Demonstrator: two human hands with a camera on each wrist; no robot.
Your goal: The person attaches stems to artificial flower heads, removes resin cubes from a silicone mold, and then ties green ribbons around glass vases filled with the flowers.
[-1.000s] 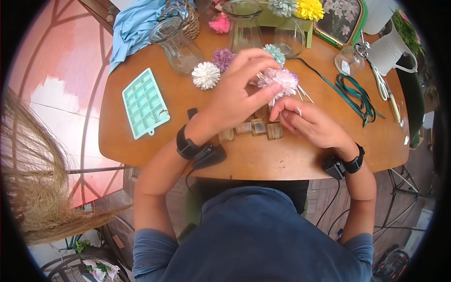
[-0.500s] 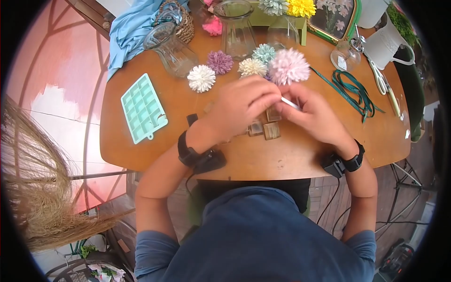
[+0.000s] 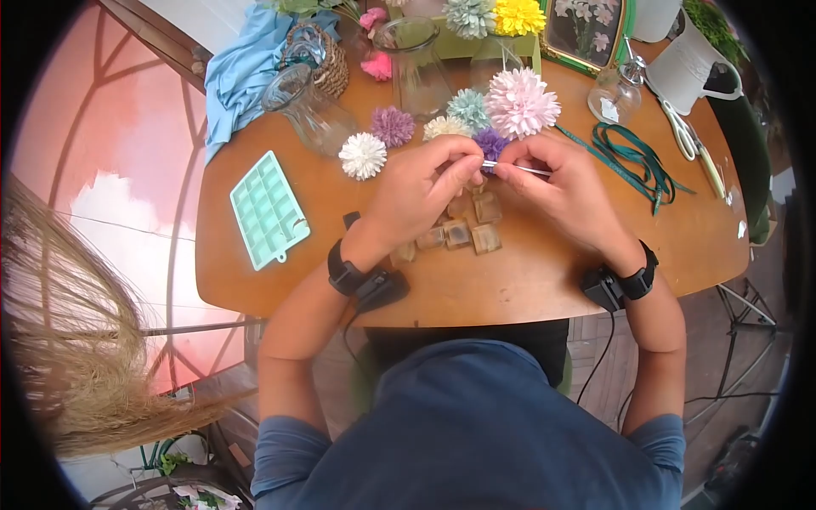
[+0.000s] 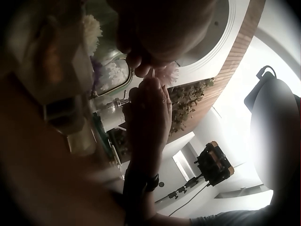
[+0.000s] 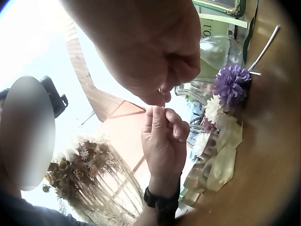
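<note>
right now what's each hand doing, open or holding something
Left hand: closed, pinching a thin white stem at its fingertips.
Right hand: closed, pinching thin white stem too.

blue short-sleeved shirt [image 3: 442, 425] | black wristbands [image 3: 344, 269] | thin black cables [image 3: 612, 330]

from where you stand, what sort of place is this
Likely a flower-craft workspace, perhaps a small studio: a pale pink pompom flower, clear glass vases and green ribbon at one wooden table.
</note>
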